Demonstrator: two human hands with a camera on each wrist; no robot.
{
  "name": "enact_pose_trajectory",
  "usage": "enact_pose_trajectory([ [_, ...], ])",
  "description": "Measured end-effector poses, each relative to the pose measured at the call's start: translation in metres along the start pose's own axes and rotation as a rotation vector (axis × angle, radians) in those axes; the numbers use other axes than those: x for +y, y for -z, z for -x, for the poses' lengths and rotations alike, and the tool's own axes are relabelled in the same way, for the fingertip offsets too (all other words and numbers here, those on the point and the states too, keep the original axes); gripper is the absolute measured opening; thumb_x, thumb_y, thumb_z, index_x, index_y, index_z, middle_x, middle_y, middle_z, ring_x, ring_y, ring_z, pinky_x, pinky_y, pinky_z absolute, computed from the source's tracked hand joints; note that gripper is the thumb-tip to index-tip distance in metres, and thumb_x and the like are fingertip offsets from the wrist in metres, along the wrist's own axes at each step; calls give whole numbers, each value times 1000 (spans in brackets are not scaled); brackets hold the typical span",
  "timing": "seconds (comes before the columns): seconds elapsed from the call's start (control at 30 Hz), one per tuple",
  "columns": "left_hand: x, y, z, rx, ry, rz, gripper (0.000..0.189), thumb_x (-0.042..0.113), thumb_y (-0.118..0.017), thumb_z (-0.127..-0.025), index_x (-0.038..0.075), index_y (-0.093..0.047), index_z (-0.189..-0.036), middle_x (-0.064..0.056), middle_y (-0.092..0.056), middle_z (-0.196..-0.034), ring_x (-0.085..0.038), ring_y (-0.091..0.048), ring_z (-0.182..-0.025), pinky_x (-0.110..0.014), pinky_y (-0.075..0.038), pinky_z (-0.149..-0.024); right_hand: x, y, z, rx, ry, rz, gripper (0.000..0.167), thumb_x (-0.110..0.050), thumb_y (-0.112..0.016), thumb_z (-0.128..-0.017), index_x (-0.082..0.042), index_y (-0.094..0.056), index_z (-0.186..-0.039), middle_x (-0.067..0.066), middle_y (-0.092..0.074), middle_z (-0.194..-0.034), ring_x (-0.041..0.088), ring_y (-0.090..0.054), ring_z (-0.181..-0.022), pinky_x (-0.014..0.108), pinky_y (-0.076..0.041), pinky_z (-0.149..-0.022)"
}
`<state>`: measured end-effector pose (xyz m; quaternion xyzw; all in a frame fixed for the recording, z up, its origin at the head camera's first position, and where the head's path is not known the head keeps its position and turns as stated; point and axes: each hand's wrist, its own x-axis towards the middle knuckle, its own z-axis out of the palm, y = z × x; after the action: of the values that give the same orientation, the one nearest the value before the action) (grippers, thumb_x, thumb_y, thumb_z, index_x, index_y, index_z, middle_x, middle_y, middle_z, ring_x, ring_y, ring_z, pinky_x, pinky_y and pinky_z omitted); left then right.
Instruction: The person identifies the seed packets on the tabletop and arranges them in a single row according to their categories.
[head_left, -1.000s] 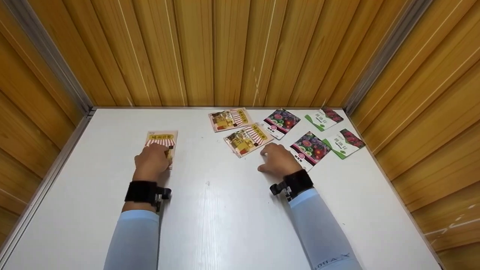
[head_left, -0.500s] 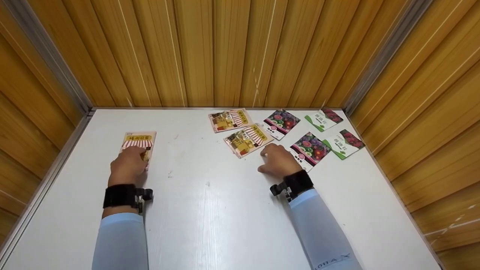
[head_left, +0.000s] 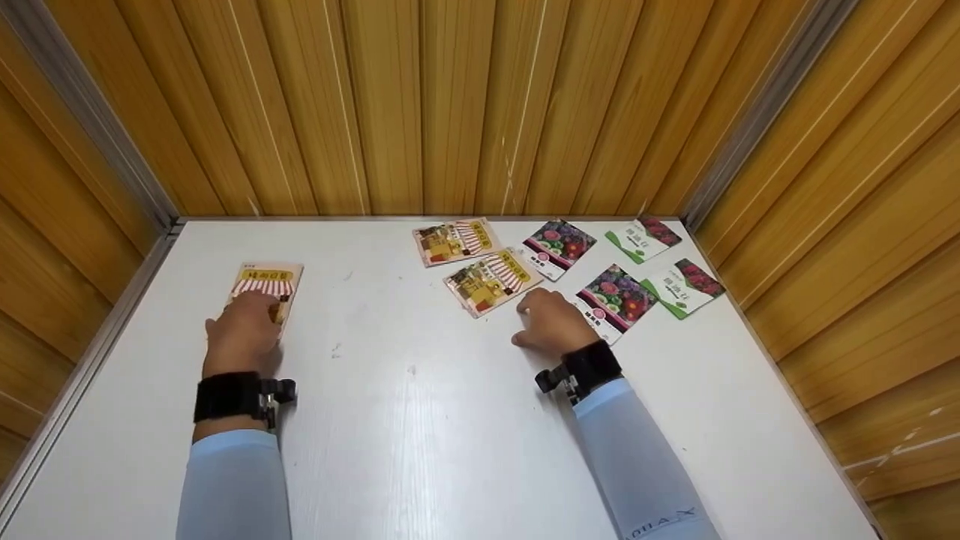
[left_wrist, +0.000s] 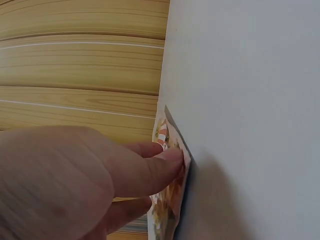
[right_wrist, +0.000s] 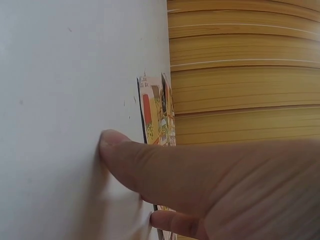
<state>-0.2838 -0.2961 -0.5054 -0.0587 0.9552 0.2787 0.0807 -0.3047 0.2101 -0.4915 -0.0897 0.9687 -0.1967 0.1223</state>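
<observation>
In the head view my left hand [head_left: 240,330] is at the left of the table on a seed packet [head_left: 266,279] with a yellow label and a red-and-white striped awning. The left wrist view shows the thumb [left_wrist: 167,160] on the packet's printed face near its edge, other fingers bent across it. The hand covers the packet's lower part. My right hand [head_left: 555,324] rests on the white table, thumb and forefinger spread and nothing between them. Its fingertips are right by a second awning packet [head_left: 491,283]; its back edge overlaps a purple-flower seed packet [head_left: 616,300].
Another awning packet [head_left: 454,241] lies behind, by the back wall [head_left: 390,112]. A further flower packet [head_left: 559,247] and two green-and-white packets, one at the back [head_left: 641,240] and one nearer [head_left: 682,289], lie at the right. Wood-look walls enclose the white table [head_left: 420,450].
My left hand has slid left with the awning packet, mostly in the first half second and slightly since. The right hand and the other packets stay put; the head view shifts a little.
</observation>
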Motion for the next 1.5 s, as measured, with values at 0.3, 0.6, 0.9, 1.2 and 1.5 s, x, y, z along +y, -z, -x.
enact_pose_trajectory([
  [0.3, 9, -1, 10, 62, -9, -18, 45, -2, -64, -103, -1, -69, -148, -37, -73, -134, -56, -65, -122, -86, -34, -111, -5, 1, 3, 3, 6, 20, 62, -30, -95, -91, 1, -74, -141, 20, -71, -148, 43, -66, -139, 57, -54, -119],
  [0.6, 8, -6, 10, 102, -5, -21, 28, -1, -65, -103, -2, -77, -128, -35, -78, -122, -56, -68, -117, -89, -28, -115, -12, -1, 2, 16, 4, 61, 63, -31, -93, -93, 1, -72, -143, 22, -57, -167, 47, -55, -153, 60, -48, -127],
  [0.9, 41, -8, 4, 52, -79, 36, 47, 11, -67, -110, -4, -63, -155, -34, -63, -156, -57, -59, -143, -71, -50, -117, -25, -14, -5, 2, 81, 17, 78, -45, -78, -107, -6, -51, -169, 16, -31, -187, 40, -30, -174, 55, -31, -141],
  [1.2, 97, -44, 11, -21, -195, 84, 46, 18, -71, -111, 1, -64, -153, -23, -63, -159, -47, -57, -152, -64, -48, -126, -26, -26, -10, -92, 198, 123, 76, -54, -73, -109, -15, -52, -170, 16, -37, -183, 38, -33, -172, 55, -31, -141],
  [1.5, 142, -80, 22, -140, -435, 5, 45, 17, -80, -106, -3, -72, -145, -22, -69, -151, -44, -64, -146, -58, -51, -125, -34, -23, -5, -133, 315, 62, 43, -31, -88, -101, -17, -77, -140, 6, -64, -153, 29, -60, -148, 47, -47, -130],
])
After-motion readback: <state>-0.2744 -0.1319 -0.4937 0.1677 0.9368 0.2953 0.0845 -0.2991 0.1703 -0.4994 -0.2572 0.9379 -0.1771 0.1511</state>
